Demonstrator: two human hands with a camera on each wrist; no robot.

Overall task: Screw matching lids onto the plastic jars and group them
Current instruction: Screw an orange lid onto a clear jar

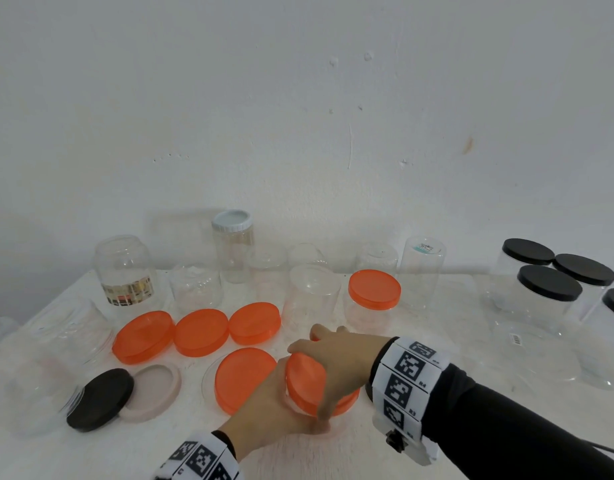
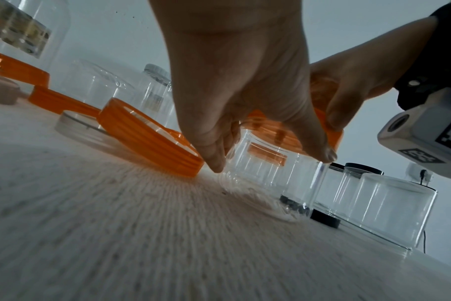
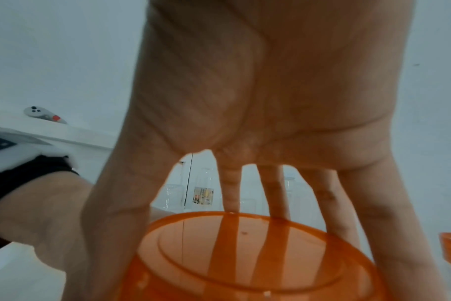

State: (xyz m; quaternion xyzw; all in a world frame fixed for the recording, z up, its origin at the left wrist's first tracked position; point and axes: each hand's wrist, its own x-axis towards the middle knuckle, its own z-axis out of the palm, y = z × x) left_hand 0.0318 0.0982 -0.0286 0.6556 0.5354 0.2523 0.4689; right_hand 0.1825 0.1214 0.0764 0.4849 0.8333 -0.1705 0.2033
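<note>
A small clear jar [image 1: 300, 408] [image 2: 265, 179] stands on the white table [image 1: 333, 455], near the front middle. My left hand [image 1: 285, 407] [image 2: 270, 158] grips its body from the left. An orange lid [image 1: 304, 381] [image 2: 331, 132] [image 3: 245, 268] sits tilted on the jar's mouth. My right hand [image 1: 319, 370] [image 3: 250, 234] reaches in from the right and holds this lid from above, fingers spread round its rim. Whether the lid's thread has caught is hidden.
Several loose orange lids [image 1: 201, 332] lie left of my hands; one [image 1: 245, 379] leans on a clear disc. A black lid [image 1: 101, 398] and a beige lid [image 1: 153, 391] lie front left. An orange-lidded jar [image 1: 375, 292], open clear jars [image 1: 312, 299] and black-lidded jars [image 1: 548, 285] stand behind and right.
</note>
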